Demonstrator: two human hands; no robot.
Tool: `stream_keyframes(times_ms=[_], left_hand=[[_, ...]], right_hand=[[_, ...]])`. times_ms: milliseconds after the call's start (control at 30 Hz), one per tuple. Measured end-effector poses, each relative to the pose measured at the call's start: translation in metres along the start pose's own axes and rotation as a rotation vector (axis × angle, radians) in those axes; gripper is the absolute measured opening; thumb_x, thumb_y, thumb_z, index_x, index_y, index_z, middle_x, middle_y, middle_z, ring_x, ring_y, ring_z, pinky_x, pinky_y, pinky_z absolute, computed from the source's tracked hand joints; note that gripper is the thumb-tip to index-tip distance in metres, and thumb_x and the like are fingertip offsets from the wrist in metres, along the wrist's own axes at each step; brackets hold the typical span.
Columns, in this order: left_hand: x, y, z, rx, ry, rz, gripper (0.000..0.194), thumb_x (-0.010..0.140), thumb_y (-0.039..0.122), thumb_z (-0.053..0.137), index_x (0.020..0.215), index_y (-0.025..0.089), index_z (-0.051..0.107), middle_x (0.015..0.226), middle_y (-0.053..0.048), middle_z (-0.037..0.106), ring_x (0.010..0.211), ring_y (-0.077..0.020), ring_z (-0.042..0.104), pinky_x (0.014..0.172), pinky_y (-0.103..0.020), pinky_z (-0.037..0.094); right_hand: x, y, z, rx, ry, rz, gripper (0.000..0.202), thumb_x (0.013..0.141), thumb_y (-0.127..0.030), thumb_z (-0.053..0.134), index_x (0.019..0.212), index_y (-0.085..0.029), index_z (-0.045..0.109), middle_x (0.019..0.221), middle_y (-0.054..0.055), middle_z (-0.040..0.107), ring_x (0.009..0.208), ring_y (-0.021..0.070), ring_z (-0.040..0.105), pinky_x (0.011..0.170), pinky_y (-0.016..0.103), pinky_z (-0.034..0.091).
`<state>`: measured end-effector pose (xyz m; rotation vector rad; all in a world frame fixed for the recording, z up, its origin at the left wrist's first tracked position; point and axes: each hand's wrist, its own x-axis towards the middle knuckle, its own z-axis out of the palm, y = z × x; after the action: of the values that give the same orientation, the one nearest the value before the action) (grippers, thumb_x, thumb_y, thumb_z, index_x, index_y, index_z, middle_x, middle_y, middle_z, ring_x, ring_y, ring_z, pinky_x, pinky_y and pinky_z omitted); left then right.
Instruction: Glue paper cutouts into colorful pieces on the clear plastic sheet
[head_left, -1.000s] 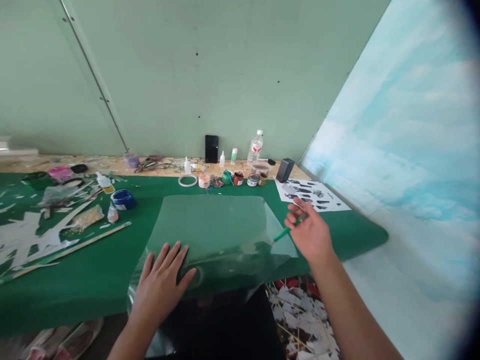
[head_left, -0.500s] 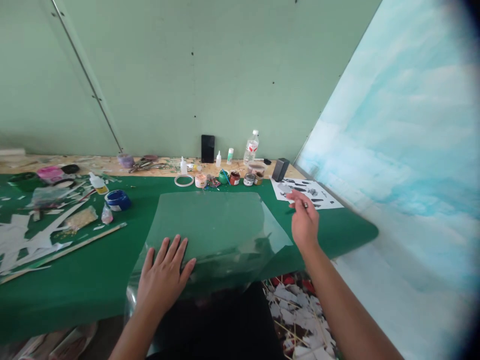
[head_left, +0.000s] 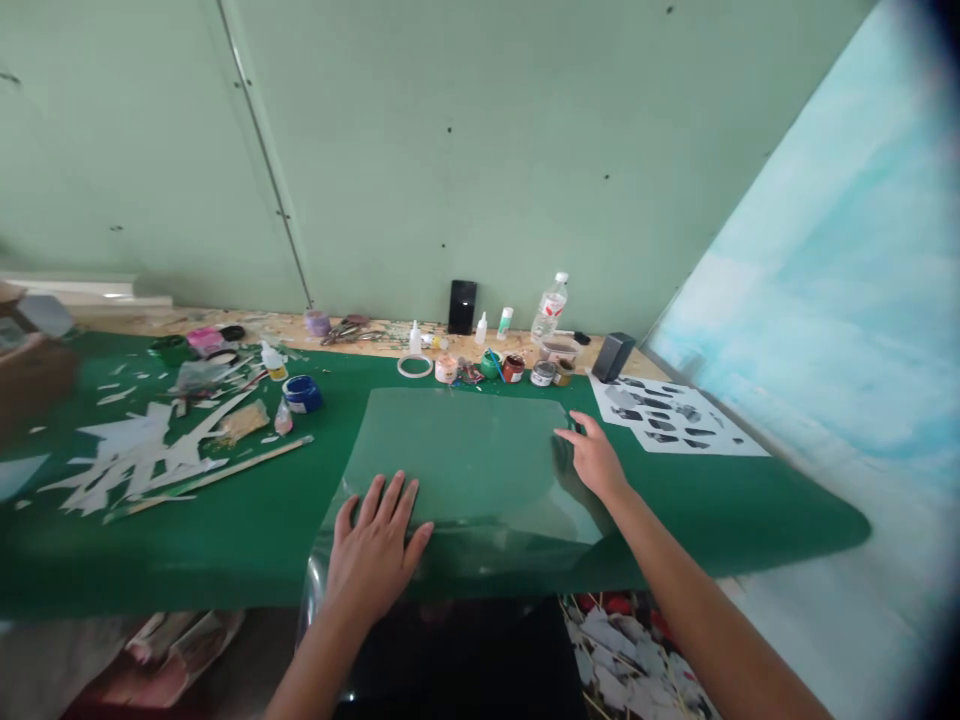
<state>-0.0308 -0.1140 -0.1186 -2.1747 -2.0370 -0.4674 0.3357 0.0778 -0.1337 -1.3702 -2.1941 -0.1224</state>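
Observation:
A clear plastic sheet [head_left: 480, 450] lies on the green table surface, its near part curling over the front edge. My left hand [head_left: 379, 545] rests flat on its left side with the fingers spread. At the sheet's right edge is my right hand [head_left: 592, 450], thumb and forefinger apart, with nothing visible between them. A white paper with dark cut-like shapes [head_left: 720, 430] lies to the right, beyond that hand, beside a small dark box [head_left: 613, 357].
Behind the sheet stand paint jars [head_left: 514, 368], small bottles, a water bottle [head_left: 550, 308], a tape ring [head_left: 415, 366] and a black phone [head_left: 462, 307]. White paper scraps [head_left: 142, 450] and a long stick [head_left: 217, 480] lie left. A person's blurred arm shows far left.
The view has turned left. My right hand has moved from near the patterned paper to the sheet's right edge, and its fingers have opened. My left hand stays on the sheet.

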Motion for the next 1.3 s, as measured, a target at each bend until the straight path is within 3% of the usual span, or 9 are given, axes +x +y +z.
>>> stream_keyframes(times_ms=[100, 233, 400, 567, 700, 867, 1067, 1200, 1300], left_hand=[[-0.001, 0.001, -0.002, -0.009, -0.005, 0.002, 0.055, 0.098, 0.048, 0.038, 0.144, 0.022, 0.049, 0.154, -0.008, 0.042, 0.142, -0.0338, 0.036, 0.11, -0.057, 0.029], [-0.003, -0.003, 0.0, -0.05, 0.012, 0.012, 0.055, 0.097, 0.049, 0.041, 0.142, 0.019, 0.052, 0.15, -0.011, 0.048, 0.14, -0.0339, 0.04, 0.111, -0.056, 0.031], [-0.012, -0.018, -0.001, -0.119, 0.135, -0.022, 0.043, 0.097, 0.04, 0.044, 0.126, 0.015, 0.065, 0.135, -0.01, 0.063, 0.132, -0.0255, 0.051, 0.113, -0.042, 0.036], [-0.024, -0.03, -0.018, 0.004, 0.196, -0.24, 0.037, 0.097, 0.037, 0.044, 0.119, 0.021, 0.07, 0.13, -0.005, 0.067, 0.13, -0.0289, 0.053, 0.114, -0.051, 0.029], [-0.029, -0.032, -0.025, 0.081, 0.204, -0.327, 0.036, 0.097, 0.037, 0.043, 0.119, 0.025, 0.07, 0.132, -0.004, 0.066, 0.131, -0.0317, 0.051, 0.114, -0.055, 0.024], [-0.033, -0.032, -0.012, 0.049, 0.279, -0.359, 0.038, 0.096, 0.036, 0.045, 0.121, 0.019, 0.068, 0.132, -0.009, 0.065, 0.132, -0.0314, 0.049, 0.116, -0.052, 0.024], [-0.034, -0.037, 0.007, -0.079, 0.396, -0.372, 0.033, 0.094, 0.034, 0.051, 0.114, 0.013, 0.066, 0.124, -0.015, 0.066, 0.132, -0.0309, 0.049, 0.117, -0.054, 0.025], [-0.036, -0.044, 0.007, -0.15, 0.397, -0.365, 0.031, 0.094, 0.035, 0.054, 0.11, 0.012, 0.064, 0.122, -0.016, 0.066, 0.132, -0.0312, 0.049, 0.118, -0.054, 0.026], [-0.039, -0.038, -0.009, -0.239, 0.452, -0.407, 0.028, 0.094, 0.034, 0.053, 0.108, 0.013, 0.065, 0.121, -0.016, 0.064, 0.131, -0.0301, 0.049, 0.115, -0.051, 0.032]], right_hand=[[-0.002, 0.003, 0.0, 0.021, -0.028, -0.044, 0.042, 0.081, -0.008, 0.043, 0.107, -0.016, 0.075, 0.131, 0.015, 0.059, 0.126, 0.029, 0.055, 0.106, 0.046, 0.046], [0.0, -0.005, -0.006, 0.039, -0.067, -0.099, 0.03, 0.086, -0.02, 0.05, 0.104, -0.021, 0.074, 0.12, 0.009, 0.069, 0.125, 0.0289, 0.055, 0.11, 0.05, 0.038], [0.001, -0.017, -0.011, -0.085, -0.086, -0.118, 0.03, 0.093, -0.037, 0.05, 0.107, -0.022, 0.072, 0.12, 0.009, 0.07, 0.116, 0.0288, 0.061, 0.105, 0.05, 0.036], [0.003, -0.014, -0.007, -0.092, -0.1, -0.16, 0.032, 0.094, -0.033, 0.046, 0.109, -0.018, 0.071, 0.119, 0.012, 0.069, 0.114, 0.0289, 0.06, 0.097, 0.045, 0.045], [0.003, -0.008, -0.004, -0.044, -0.049, -0.217, 0.028, 0.092, -0.029, 0.048, 0.102, -0.016, 0.071, 0.11, 0.013, 0.07, 0.108, 0.0283, 0.061, 0.098, 0.042, 0.047], [0.0, -0.007, -0.004, -0.079, 0.0, -0.202, 0.029, 0.078, -0.01, 0.047, 0.094, -0.018, 0.07, 0.095, 0.011, 0.067, 0.099, 0.0281, 0.06, 0.09, 0.041, 0.05], [0.002, -0.002, -0.009, -0.126, 0.083, -0.225, 0.029, 0.078, -0.008, 0.046, 0.089, -0.016, 0.072, 0.09, 0.013, 0.057, 0.093, 0.0276, 0.057, 0.091, 0.042, 0.048], [0.015, -0.036, -0.027, -0.201, 0.114, -0.294, 0.032, 0.082, -0.006, 0.045, 0.093, -0.017, 0.073, 0.097, 0.015, 0.058, 0.1, 0.0314, 0.055, 0.093, 0.049, 0.046], [0.017, -0.106, -0.037, -0.05, 0.207, -0.396, 0.03, 0.086, -0.006, 0.047, 0.094, -0.021, 0.071, 0.102, 0.014, 0.059, 0.103, 0.0311, 0.055, 0.094, 0.051, 0.046]])
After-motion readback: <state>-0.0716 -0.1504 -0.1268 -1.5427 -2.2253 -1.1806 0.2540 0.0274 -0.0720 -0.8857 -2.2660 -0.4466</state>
